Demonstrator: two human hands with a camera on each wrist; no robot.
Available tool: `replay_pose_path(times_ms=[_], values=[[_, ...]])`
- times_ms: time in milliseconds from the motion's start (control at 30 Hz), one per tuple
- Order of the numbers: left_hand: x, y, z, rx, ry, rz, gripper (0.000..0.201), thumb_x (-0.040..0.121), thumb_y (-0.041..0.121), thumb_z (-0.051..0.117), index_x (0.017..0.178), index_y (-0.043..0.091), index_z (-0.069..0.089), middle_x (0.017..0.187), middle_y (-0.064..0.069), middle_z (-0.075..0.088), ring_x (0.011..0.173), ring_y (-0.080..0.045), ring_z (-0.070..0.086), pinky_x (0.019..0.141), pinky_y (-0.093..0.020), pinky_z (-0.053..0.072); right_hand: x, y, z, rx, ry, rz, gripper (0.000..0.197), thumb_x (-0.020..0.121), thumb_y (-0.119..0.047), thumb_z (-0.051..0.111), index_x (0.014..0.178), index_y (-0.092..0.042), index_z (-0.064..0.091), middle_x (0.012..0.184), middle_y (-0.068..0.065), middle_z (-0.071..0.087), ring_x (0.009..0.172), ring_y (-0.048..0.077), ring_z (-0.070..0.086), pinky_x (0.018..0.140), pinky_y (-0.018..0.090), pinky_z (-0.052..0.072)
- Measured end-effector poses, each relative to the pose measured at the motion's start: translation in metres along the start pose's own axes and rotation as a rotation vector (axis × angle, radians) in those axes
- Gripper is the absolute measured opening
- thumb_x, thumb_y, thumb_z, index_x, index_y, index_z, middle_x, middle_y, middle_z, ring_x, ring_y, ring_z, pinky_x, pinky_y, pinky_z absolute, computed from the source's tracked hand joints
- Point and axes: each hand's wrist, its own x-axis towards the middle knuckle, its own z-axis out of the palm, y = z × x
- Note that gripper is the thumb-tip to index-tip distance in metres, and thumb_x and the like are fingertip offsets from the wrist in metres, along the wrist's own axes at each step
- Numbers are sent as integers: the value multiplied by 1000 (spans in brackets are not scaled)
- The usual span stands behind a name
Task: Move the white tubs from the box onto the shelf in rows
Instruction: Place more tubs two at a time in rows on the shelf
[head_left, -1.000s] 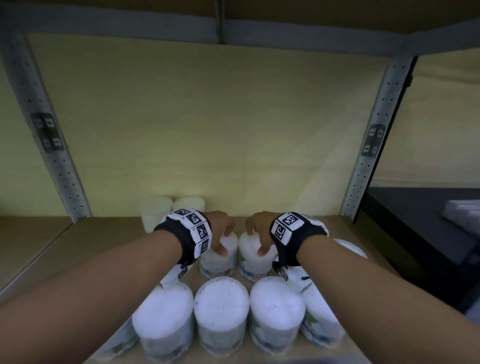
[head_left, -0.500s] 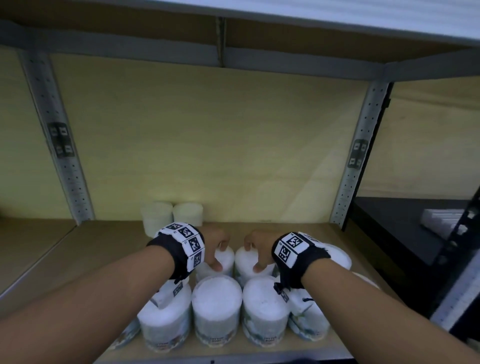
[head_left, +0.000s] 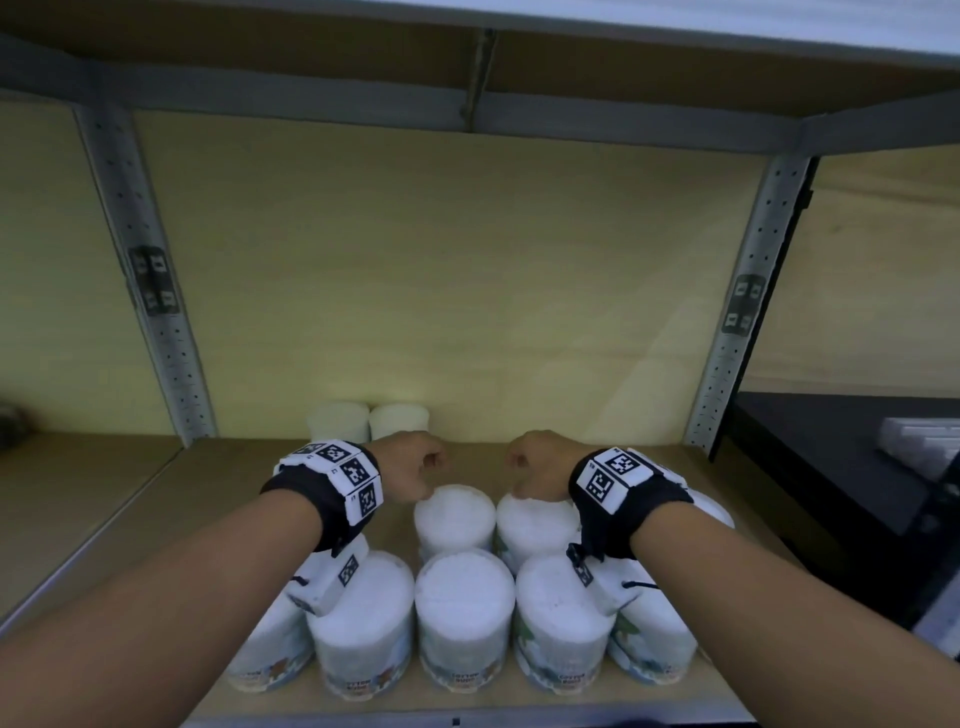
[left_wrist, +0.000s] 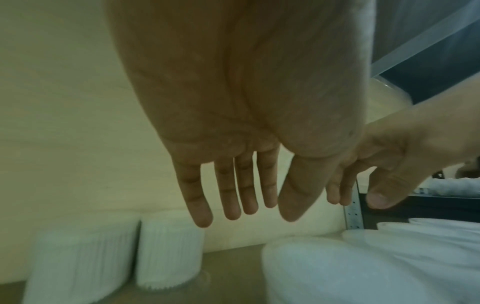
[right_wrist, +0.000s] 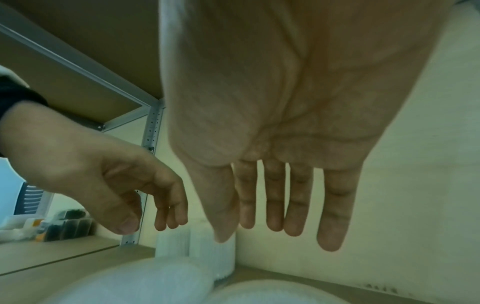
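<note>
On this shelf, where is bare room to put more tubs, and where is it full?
Bare board lies left of the clustered tubs, toward the left post, and between the two back tubs and the right post. The front edge is crowded with a full row.

Tub labels (head_left: 463, 678) perhaps unreadably blurred

A pale yellow back panel (head_left: 467, 291) is seen behind the rack, framed by two perforated grey metal uprights (head_left: 150, 291), each fitted with a dark bracket. A grey crossbeam (head_left: 363, 106) runs beneath the brown board overhead (head_left: 260, 31). Beyond the right upright, a black surface (head_left: 831, 447) carries a white ridged object (head_left: 922, 441).
</note>
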Motion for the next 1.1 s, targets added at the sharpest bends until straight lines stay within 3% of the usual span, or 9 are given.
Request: replay_pose_path(times_ms=[100,200,300,400,767,900,1100], values=[[1,-22,-9,22,22,-54,40,87,14,59,126,14,53,121,-4,53,95,-12,47,86,-24,43,12,-10,-5,61,47,-27,37,87,-22,61,120,-6,59,117,6,59,103,22,58,88,31,50],[2,-46,-19,20,36,-121,41,90,18,56,129,16,49,127,-5,50,98,-16,50,88,-24,42,29,-20,-10,102,84,-43,30,88,-19,59,117,-9,61,108,2,55,95,18,54,83,28,47],[3,-70,-29,-11,72,-171,42,91,21,57,131,14,49,130,-8,49,115,-23,52,97,-28,42,49,-32,-17,110,107,-61,30,89,-16,58,118,-12,61,119,5,55,108,23,57,88,30,48],[7,-96,-37,-36,122,-224,41,92,24,57,131,14,48,132,-9,47,119,-25,50,100,-31,42,71,-44,-21,101,117,-83,34,91,-17,57,125,-12,56,131,7,51,116,24,53,93,29,45],[45,-155,-48,-29,156,-282,46,94,30,54,136,14,43,140,-9,39,124,-26,45,101,-33,39,146,-79,-35,8,116,-117,37,95,-25,54,128,-7,53,136,10,49,119,28,52,96,34,44],[58,-165,-45,-17,154,-282,47,95,30,51,138,14,41,142,-9,36,127,-26,43,102,-31,37,167,-90,-38,-21,108,-115,41,95,-28,54,127,-3,54,131,13,54,116,29,54,91,32,45],[68,-184,-33,-36,124,-333,49,96,35,49,139,16,39,146,-7,32,129,-25,42,104,-33,37,195,-106,-30,-98,57,-73,50,94,-38,54,121,3,59,124,20,61,110,34,60,93,41,51]])
